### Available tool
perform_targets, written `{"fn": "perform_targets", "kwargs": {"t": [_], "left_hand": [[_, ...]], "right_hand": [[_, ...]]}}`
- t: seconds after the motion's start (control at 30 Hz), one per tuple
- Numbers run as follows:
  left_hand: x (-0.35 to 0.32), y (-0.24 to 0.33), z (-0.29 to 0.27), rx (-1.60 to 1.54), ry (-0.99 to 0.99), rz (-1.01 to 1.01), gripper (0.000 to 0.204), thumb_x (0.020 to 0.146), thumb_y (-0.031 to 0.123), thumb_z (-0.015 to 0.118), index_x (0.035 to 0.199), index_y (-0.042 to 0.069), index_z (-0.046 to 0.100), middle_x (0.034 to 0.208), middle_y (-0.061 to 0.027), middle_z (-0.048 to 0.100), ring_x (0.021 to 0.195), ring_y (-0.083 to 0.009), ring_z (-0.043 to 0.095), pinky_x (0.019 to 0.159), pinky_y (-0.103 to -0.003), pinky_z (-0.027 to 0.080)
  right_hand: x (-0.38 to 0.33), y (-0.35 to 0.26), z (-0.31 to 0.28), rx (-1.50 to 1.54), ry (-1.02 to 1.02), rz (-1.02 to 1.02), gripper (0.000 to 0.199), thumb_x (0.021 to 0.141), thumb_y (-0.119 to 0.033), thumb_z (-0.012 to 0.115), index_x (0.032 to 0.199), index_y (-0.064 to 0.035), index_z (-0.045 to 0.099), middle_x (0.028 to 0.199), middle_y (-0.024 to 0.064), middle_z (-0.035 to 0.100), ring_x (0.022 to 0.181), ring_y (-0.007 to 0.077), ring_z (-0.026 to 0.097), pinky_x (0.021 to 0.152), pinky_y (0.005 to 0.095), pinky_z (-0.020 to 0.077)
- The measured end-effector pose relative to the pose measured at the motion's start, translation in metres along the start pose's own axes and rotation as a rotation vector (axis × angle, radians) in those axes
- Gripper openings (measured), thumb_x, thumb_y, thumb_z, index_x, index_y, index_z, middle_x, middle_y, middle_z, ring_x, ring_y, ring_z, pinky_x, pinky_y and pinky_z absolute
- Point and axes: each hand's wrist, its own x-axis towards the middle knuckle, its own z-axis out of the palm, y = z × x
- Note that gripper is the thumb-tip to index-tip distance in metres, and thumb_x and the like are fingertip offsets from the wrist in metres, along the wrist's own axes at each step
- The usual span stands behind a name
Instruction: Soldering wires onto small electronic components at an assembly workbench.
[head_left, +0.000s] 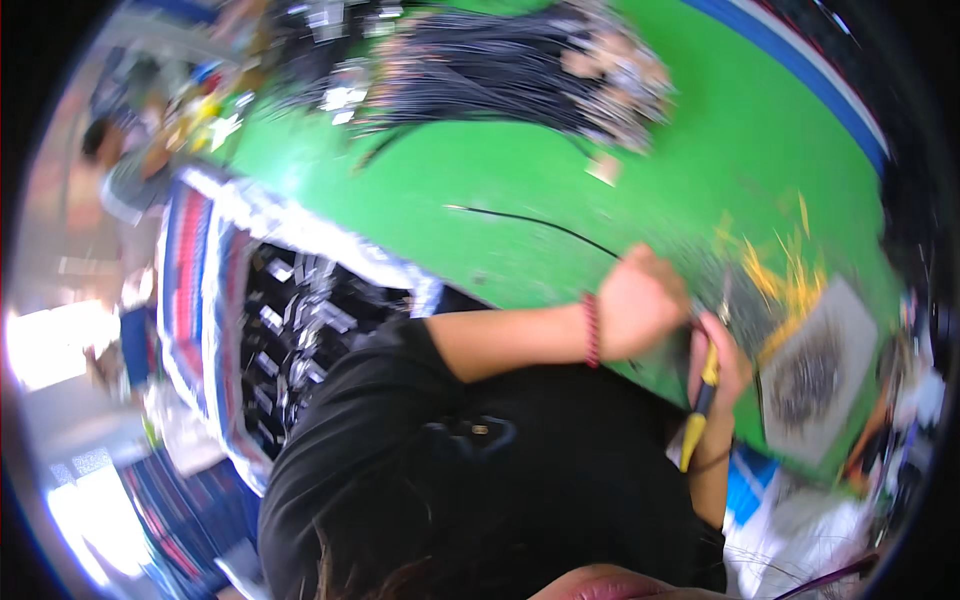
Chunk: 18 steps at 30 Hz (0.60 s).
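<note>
My left hand (642, 303), closed in a fist with a red bracelet at the wrist, grips a thin black cable (545, 222). The cable's free end stretches away to the left over the green table (420, 190), with a pale tip. Close beside it, my right hand (727, 365) is wrapped round a hand tool (704, 392) with a yellow and black handle that points down toward my body. The tool's working end, near the left fist, is blurred, so its exact kind is unclear. The cable's other end is hidden at my hands.
At the far side lies a big bundle of black cables (490, 65). Yellow strips (785, 270) and a grey, dark-stained board (810, 385) are at the right. To my left, a striped, lined bag (190, 270) holds many black items with pale tags. A person (135, 170) is farther left.
</note>
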Motion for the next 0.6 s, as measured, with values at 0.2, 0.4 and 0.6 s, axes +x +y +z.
{"fn": "perform_targets", "kwargs": {"t": [0.2, 0.4, 0.6], "left_hand": [[-0.021, -0.049, -0.054, -0.108, 0.198, -0.190, 0.011, 0.069, 0.016, 0.070, 0.078, 0.013, 0.065, 0.078, -0.0049, 0.062, 0.075, -0.0246, 0.061, 0.069, -0.039, 0.045], [-0.081, -0.218, -0.174, 0.412, 0.383, -0.775, 0.013, 0.077, 0.019, 0.068, 0.085, 0.010, 0.070, 0.085, -0.0107, 0.068, 0.081, -0.0291, 0.065, 0.071, -0.041, 0.053], [-0.093, -0.320, -0.229, 0.590, 0.034, -1.107, 0.037, 0.071, 0.028, 0.072, 0.104, 0.011, 0.069, 0.105, -0.0099, 0.068, 0.097, -0.0294, 0.064, 0.083, -0.040, 0.051]], "right_hand": [[-0.013, 0.010, -0.002, 0.143, 0.037, 0.074, 0.026, 0.092, -0.010, 0.057, 0.114, 0.0035, 0.057, 0.086, 0.0178, 0.069, 0.073, 0.0259, 0.068, 0.069, 0.0348, 0.0547], [-0.024, 0.012, -0.006, 0.262, 0.003, 0.322, 0.028, 0.093, -0.013, 0.057, 0.117, 0.0009, 0.055, 0.085, 0.0131, 0.069, 0.071, 0.0193, 0.066, 0.067, 0.0316, 0.0522], [-0.015, 0.018, 0.003, 0.126, 0.017, 0.046, 0.029, 0.093, -0.015, 0.057, 0.118, -0.0013, 0.055, 0.083, 0.0100, 0.069, 0.053, 0.0071, 0.047, 0.050, 0.0213, 0.0402]]}}
